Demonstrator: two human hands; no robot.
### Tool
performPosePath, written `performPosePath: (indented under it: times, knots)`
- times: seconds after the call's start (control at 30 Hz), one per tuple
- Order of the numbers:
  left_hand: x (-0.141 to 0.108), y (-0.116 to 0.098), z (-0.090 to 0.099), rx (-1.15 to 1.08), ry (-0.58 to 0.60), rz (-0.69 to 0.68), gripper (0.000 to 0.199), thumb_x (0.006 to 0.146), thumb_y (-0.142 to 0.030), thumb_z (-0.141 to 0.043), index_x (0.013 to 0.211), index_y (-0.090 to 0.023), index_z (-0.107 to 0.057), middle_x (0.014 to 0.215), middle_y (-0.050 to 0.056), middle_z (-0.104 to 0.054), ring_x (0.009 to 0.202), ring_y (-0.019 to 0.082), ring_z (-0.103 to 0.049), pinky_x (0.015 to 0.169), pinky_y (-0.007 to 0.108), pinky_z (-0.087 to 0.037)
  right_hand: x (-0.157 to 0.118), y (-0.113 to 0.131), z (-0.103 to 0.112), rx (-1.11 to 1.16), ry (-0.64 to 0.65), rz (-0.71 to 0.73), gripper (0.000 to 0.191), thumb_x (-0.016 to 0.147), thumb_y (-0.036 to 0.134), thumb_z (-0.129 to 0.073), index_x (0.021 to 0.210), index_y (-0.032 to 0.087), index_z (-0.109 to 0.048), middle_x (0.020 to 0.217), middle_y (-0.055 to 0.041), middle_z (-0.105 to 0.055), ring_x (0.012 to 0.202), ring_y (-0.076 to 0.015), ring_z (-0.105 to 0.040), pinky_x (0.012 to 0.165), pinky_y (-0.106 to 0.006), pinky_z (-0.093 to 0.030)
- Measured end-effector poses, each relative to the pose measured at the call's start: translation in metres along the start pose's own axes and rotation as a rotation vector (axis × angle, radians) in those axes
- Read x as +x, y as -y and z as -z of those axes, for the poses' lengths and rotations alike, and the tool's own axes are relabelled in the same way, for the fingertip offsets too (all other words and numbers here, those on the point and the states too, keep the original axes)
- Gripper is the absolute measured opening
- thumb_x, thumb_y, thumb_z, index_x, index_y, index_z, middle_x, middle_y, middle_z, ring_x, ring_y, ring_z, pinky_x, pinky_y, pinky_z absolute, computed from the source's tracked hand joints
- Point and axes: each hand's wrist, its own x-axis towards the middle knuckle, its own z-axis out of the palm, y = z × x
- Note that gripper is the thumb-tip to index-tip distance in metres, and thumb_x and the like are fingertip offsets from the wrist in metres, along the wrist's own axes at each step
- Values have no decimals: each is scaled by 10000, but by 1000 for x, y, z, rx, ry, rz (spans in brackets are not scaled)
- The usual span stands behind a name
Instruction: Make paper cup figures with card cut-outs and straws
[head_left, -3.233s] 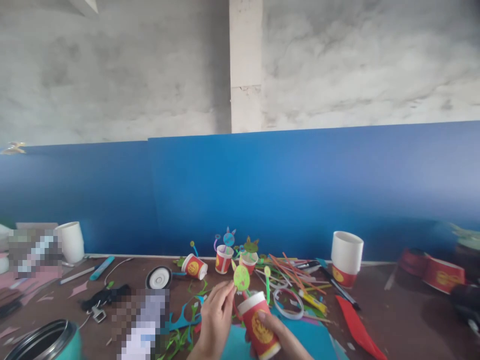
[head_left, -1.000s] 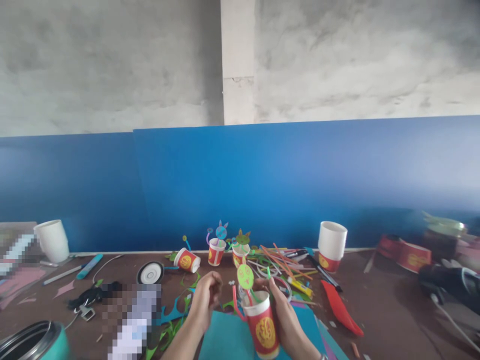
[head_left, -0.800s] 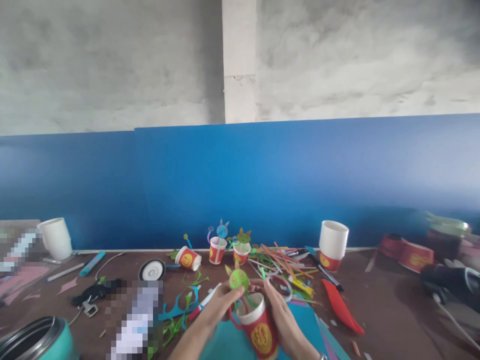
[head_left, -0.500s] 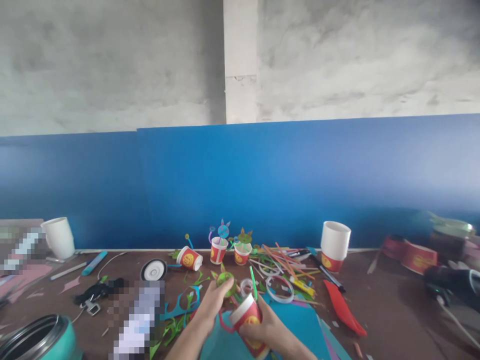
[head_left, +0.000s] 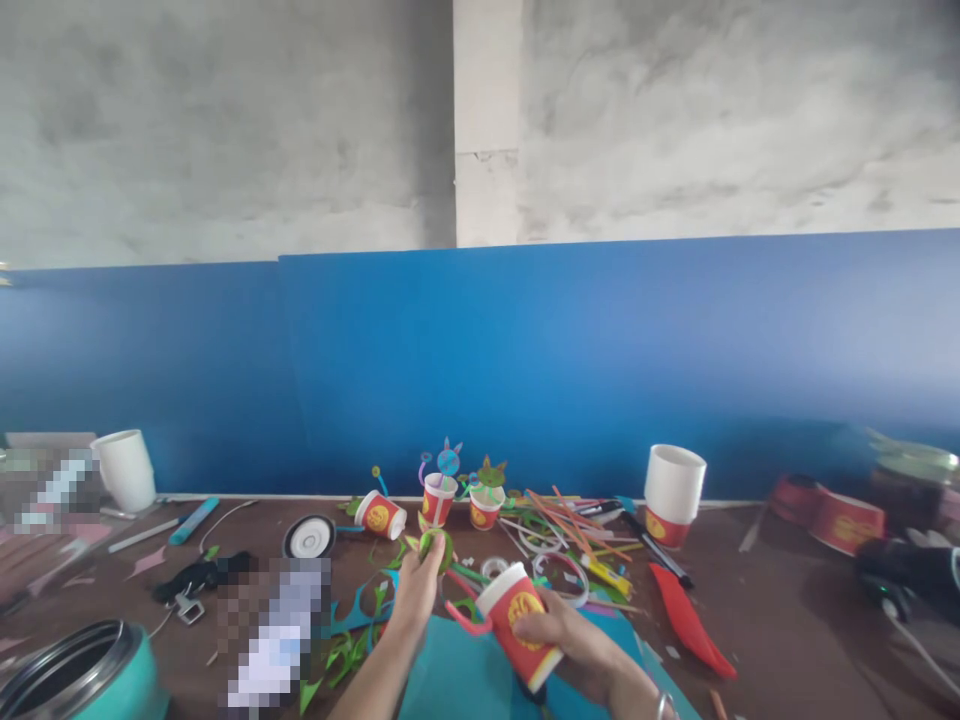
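My left hand (head_left: 421,583) is closed on a round green paper face (head_left: 437,551) with pointed ears, its fingers covering part of it. Between this face and the cup mouth a green straw (head_left: 469,574) runs across; whether it joins the two is unclear. My right hand (head_left: 562,632) is wrapped round a red and white paper cup (head_left: 519,622), tilted with its mouth toward the upper left. From the cup's side sticks a bent pink straw (head_left: 471,622). Blue-green paper sheets (head_left: 442,665) lie beneath the hands.
Behind stand decorated cups (head_left: 439,500), beside a cup lying on its side (head_left: 380,515). To the right are loose straws (head_left: 574,520), a tape roll (head_left: 562,578), a glue tube (head_left: 606,574), stacked cups (head_left: 675,497) and a red pouch-like item (head_left: 688,620). A teal container (head_left: 112,680) stands front left.
My left hand has moved left and up with the green face, away from the cup. My right hand has shifted right with the cup. The green straw now lies slanted instead of nearly upright.
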Motion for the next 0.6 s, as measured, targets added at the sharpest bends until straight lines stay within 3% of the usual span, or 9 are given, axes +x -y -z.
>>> performPosePath:
  times: [0.07, 0.13, 0.23, 0.33, 0.5, 0.6]
  knots:
    - [-8, 1, -4, -157, 104, 51, 591, 616, -719, -611, 755, -144, -630, 514, -54, -445, 486, 91, -426, 492, 207, -331, 0, 0, -6, 69, -44, 32, 375, 590, 303, -786, 881, 104, -660, 718, -50, -692, 622, -139, -615, 595, -220, -454]
    - [-18, 1, -8, -256, 291, 74, 561, 667, -685, -602, 841, -153, -627, 603, -31, -507, 545, 99, -478, 539, 215, -368, 1, 0, -11, 107, -116, 54, 384, 587, 296, -791, 898, 117, -653, 722, -44, -692, 638, -143, -617, 599, -219, -455]
    - [-27, -1, -12, -240, 477, 76, 417, 693, -550, -682, 805, -156, -601, 639, -34, -502, 549, 73, -454, 532, 194, -329, 1, 0, -14, 110, -161, 70, 423, 565, 307, -812, 909, 124, -649, 734, -51, -698, 648, -157, -626, 605, -231, -463]
    - [-29, -1, -13, -169, 515, 68, 452, 631, -495, -757, 902, -170, -598, 714, -20, -543, 582, 78, -462, 539, 195, -325, 2, -3, -15, 128, -191, 86, 446, 575, 367, -811, 913, 124, -649, 743, -60, -702, 642, -169, -634, 620, -258, -477]
    - [-27, 10, -19, -83, 562, -200, 630, 482, -465, -851, 963, -170, -572, 901, 61, -610, 838, 200, -553, 720, 279, -415, 2, -7, -19, 170, -232, 96, 431, 596, 378, -805, 921, 152, -634, 726, -25, -678, 619, -154, -618, 558, -233, -459]
    - [-30, 12, -21, -90, 535, -224, 643, 501, -574, -797, 943, -166, -571, 781, 22, -580, 697, 153, -524, 647, 259, -403, -1, -6, -21, 150, -142, 99, 434, 623, 400, -784, 939, 149, -626, 708, -18, -658, 602, -148, -607, 558, -244, -464]
